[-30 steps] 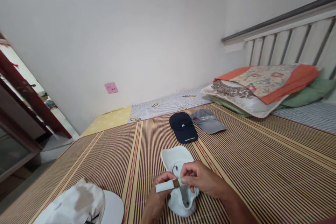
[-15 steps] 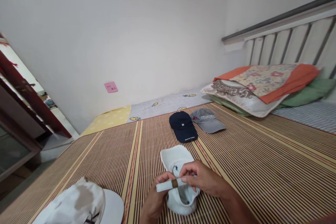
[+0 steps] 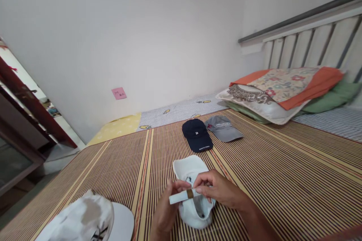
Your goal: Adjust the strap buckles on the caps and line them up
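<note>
A white baseball cap [image 3: 195, 216] with a small dark emblem lies on the striped mat, its brim pointing away from me and its back opening toward me. Across that opening runs its back strap [image 3: 178, 197], with a brownish metal buckle [image 3: 190, 194] on it and a loose end sticking out to the left. My right hand [image 3: 219, 190] pinches the strap just right of the buckle, thumb and forefinger closed. Bent around the strap from the left are the fingers of my left hand [image 3: 166, 207]; the strap partly hides them.
A navy cap [image 3: 196, 135] and a grey cap [image 3: 224, 130] lie side by side farther back. At lower left sits a white-and-tan patterned cap [image 3: 85, 218]. Stacked pillows [image 3: 271, 98] rest by the headboard [image 3: 313, 45] on the right. The wall [image 3: 158, 45] bounds the far side.
The buckle has shifted slightly right and up, along with the strap. My left fingers have risen a little; the right hand keeps its pinch. The other caps lie as before.
</note>
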The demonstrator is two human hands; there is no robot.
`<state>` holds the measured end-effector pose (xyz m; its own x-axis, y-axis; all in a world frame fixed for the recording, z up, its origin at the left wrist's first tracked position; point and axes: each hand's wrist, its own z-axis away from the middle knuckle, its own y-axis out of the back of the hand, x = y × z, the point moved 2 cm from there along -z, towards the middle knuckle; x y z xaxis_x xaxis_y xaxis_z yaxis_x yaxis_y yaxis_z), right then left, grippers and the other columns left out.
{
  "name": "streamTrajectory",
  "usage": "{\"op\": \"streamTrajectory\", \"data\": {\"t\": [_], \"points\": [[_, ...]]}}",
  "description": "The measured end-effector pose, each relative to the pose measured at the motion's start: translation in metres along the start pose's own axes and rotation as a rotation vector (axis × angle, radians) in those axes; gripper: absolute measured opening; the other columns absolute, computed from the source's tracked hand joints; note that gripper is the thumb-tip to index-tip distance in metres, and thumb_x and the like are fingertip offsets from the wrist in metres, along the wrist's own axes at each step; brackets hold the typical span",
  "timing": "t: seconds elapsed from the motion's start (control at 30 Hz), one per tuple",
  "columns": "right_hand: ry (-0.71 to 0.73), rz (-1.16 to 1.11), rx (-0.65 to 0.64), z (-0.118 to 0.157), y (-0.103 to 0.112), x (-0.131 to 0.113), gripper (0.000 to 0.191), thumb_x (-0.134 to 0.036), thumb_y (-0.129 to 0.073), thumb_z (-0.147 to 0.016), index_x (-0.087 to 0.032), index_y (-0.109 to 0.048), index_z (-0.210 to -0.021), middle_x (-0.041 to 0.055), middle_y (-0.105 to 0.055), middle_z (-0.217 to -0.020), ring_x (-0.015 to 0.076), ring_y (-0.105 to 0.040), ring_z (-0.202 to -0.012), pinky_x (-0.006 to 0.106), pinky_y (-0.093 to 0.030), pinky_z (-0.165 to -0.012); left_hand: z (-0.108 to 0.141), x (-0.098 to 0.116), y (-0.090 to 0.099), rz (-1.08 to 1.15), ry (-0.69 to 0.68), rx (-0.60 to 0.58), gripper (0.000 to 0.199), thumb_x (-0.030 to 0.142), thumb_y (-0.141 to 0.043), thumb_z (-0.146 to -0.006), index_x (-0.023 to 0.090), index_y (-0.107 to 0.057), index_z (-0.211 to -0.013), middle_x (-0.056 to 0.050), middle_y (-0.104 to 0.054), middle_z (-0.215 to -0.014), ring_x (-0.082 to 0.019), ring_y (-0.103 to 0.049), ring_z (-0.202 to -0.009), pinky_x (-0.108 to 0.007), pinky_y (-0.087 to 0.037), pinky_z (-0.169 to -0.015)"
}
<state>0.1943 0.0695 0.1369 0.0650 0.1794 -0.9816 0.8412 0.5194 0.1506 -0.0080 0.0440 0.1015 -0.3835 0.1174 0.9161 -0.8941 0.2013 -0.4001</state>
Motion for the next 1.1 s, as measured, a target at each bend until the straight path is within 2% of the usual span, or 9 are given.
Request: {"op": "streamTrajectory", "data": {"t": [0.07, 0.17, 0.23, 0.3, 0.4, 0.63, 0.77, 0.93, 1.1], "points": [[-0.001, 0.012, 0.009, 0.000, 0.000, 0.001, 0.011, -0.022, -0.067, -0.083, -0.017, -0.076, -0.086, -0.0038, -0.061, -0.063, 0.0099, -0.054, -0.053, 0.022, -0.042, -0.053, 0.004, 0.009, 0.003, -0.023, -0.025, -0.035, 0.079, 0.086, -0.049, -0.085, 0.015, -0.079, -0.103, -0.009, -0.073, -0.087, -0.022, -0.061, -0.083, -0.034, -0.045, -0.081], [0.002, 0.014, 0.007, -0.001, 0.000, 0.002, 0.010, -0.023, -0.068, -0.082, -0.017, -0.075, -0.085, -0.0044, -0.060, -0.061, 0.0098, -0.054, -0.053, 0.022, -0.042, -0.054, 0.008, 0.022, 0.005, -0.286, -0.064, -0.026, 0.067, 0.079, -0.066, -0.080, 0.019, -0.077, -0.108, -0.010, -0.077, -0.096, -0.025, -0.065, -0.089, -0.034, -0.045, -0.081], [0.005, -0.005, -0.003, -0.001, 0.000, 0.002, 0.010, -0.024, -0.068, -0.083, -0.017, -0.074, -0.084, -0.0040, -0.061, -0.061, 0.0098, -0.054, -0.052, 0.022, -0.042, -0.054, 0.009, 0.025, 0.003, -0.480, -0.060, 0.000, 0.057, 0.070, -0.077, -0.075, 0.018, -0.077, -0.099, -0.009, -0.075, -0.093, -0.024, -0.063, -0.087, -0.032, -0.043, -0.076], [-0.002, -0.024, -0.001, -0.001, 0.000, 0.001, 0.009, -0.025, -0.069, -0.082, -0.017, -0.073, -0.083, -0.0037, -0.061, -0.062, 0.0099, -0.054, -0.052, 0.022, -0.042, -0.053, 0.007, 0.025, -0.001, -0.558, -0.038, 0.007, 0.053, 0.068, -0.079, -0.073, 0.016, -0.075, -0.084, -0.005, -0.069, -0.079, -0.019, -0.056, -0.075, -0.029, -0.039, -0.069], [-0.026, -0.061, 0.002, 0.000, 0.001, 0.002, 0.009, -0.025, -0.070, -0.080, -0.017, -0.071, -0.083, -0.0041, -0.061, -0.062, 0.0102, -0.055, -0.051, 0.022, -0.043, -0.053, 0.005, 0.020, -0.005, -0.553, -0.013, -0.022, 0.050, 0.065, -0.079, -0.075, 0.016, -0.069, -0.074, 0.000, -0.058, -0.068, -0.014, -0.046, -0.066, -0.028, -0.033, -0.065], [-0.017, -0.113, 0.007, 0.003, 0.009, 0.004, 0.024, -0.041, -0.072, -0.087, -0.017, -0.070, -0.088, -0.0025, -0.064, -0.068, 0.0125, -0.061, -0.056, 0.025, -0.045, -0.056, 0.007, 0.016, 0.000, -0.455, -0.005, -0.043, 0.045, 0.059, -0.079, -0.078, 0.016, -0.066, -0.076, 0.001, -0.053, -0.070, -0.013, -0.039, -0.067, -0.027, -0.028, -0.064], [-0.002, -0.083, -0.021, 0.007, 0.019, 0.001, 0.020, -0.036, -0.074, -0.084, -0.017, -0.072, -0.091, -0.0006, -0.070, -0.071, 0.0145, -0.063, -0.066, 0.026, -0.044, -0.065, 0.009, 0.015, 0.003, -0.453, -0.021, -0.057, 0.045, 0.060, -0.076, -0.080, 0.016, -0.065, -0.077, 0.002, -0.049, -0.069, -0.013, -0.036, -0.067, -0.027, -0.026, -0.064], [-0.019, -0.050, -0.025, 0.009, 0.026, 0.004, 0.019, -0.029, -0.076, -0.076, -0.017, -0.075, -0.091, 0.0011, -0.073, -0.078, 0.0164, -0.063, -0.073, 0.028, -0.043, -0.068, 0.009, 0.012, 0.005, -0.454, -0.017, -0.081, 0.043, 0.059, -0.073, -0.084, 0.016, -0.064, -0.081, 0.002, -0.048, -0.071, -0.014, -0.035, -0.069, -0.028, -0.026, -0.065], [-0.023, -0.097, -0.023, 0.007, 0.024, 0.009, 0.022, -0.034, -0.074, -0.079, -0.016, -0.072, -0.092, 0.0023, -0.074, -0.076, 0.0169, -0.063, -0.072, 0.029, -0.043, -0.069, 0.009, 0.012, 0.006, -0.459, -0.020, -0.089, 0.044, 0.059, -0.070, -0.086, 0.017, -0.061, -0.080, 0.002, -0.047, -0.072, -0.014, -0.035, -0.069, -0.029, -0.026, -0.066]]}}
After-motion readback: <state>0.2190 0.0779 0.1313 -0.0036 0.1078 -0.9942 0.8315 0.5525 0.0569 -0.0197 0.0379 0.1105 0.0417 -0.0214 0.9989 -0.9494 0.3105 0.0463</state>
